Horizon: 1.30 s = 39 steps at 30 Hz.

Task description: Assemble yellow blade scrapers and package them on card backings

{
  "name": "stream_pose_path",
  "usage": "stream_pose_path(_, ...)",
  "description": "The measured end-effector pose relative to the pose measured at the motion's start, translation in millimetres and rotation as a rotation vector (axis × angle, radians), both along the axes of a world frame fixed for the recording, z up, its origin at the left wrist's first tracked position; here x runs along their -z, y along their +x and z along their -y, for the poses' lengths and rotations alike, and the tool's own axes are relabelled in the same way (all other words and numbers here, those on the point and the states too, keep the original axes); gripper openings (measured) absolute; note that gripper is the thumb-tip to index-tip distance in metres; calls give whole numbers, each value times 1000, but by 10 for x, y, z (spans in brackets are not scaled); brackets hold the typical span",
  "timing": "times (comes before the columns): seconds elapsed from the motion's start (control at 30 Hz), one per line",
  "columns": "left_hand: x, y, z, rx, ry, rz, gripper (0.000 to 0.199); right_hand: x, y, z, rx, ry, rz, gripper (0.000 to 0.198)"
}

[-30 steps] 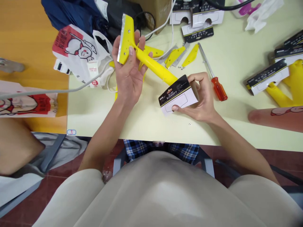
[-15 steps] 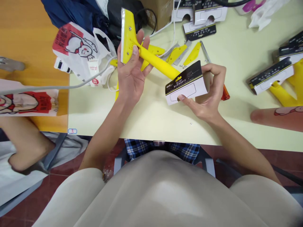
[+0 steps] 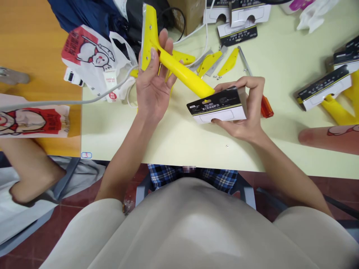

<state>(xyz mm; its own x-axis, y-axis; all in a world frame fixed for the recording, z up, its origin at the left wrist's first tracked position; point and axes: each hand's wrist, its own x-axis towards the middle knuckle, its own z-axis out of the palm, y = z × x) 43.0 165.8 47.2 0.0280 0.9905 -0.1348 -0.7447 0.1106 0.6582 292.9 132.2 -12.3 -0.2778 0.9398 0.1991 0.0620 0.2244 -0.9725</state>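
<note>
We hold scraper point(image 3: 181, 69) over tabletop point(image 3: 174, 140), back from near edge, head point(image 3: 150, 30) toward left edge. Left hand point(image 3: 153, 87): fingers pinch head. Right hand point(image 3: 251, 116): fingers grip card point(image 3: 217, 104). Scraper likely light, stiff; handle safest, blade point(image 3: 143, 30) risky. Card probably creases.

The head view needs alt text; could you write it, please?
The left hand holds a yellow scraper by its wide end; the right hand holds a folded printed card near the narrow end. A screwdriver lies on the table.
</note>
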Motion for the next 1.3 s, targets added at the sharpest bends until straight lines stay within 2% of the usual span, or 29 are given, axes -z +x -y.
stream_pose_path(0.07,-11,-11,-13,-1,9,-17,65,41,7,7,-12,17,0,96)
stream_pose_path(0.17,-19,-21,-21,13,-7,-55,65,9,38,5,-41,33,23,79)
stream_pose_path(0.3,-14,-18,-5,15,8,-100,66,-73,109,-29,-58,140,218,65)
stream_pose_path(0.4,8,-18,-13,9,22,-113,60,-19,152,-53,-56,235,378,54)
stream_pose_path(0.5,60,-25,-48,-19,62,-71,38,133,158,-70,-21,529,367,37)
stream_pose_path(0.57,102,-29,-69,-20,67,-73,33,232,148,-80,37,688,319,32)
stream_pose_path(0.6,122,-31,-76,-22,71,-99,31,268,143,-85,60,681,318,34)
stream_pose_path(0.7,172,-43,-87,-36,91,-204,30,296,135,-103,65,462,335,53)
stream_pose_path(0.8,196,-76,-103,-50,121,-225,29,221,127,-127,-46,321,252,63)
stream_pose_path(0.9,185,-123,-131,-82,148,-178,33,89,103,-120,-181,266,183,54)
stream_pose_path(1.0,154,-137,-149,-101,131,-156,51,-38,69,-56,-223,257,171,41)
stream_pose_path(1.1,139,-89,-128,-137,124,-221,56,-77,43,11,-224,321,222,31)
stream_pose_path(1.2,147,-20,-77,-121,132,-264,32,-18,35,17,-240,512,271,20)
stream_pose_path(1.3,157,5,-35,-69,140,-239,25,39,40,-11,-216,628,268,29)
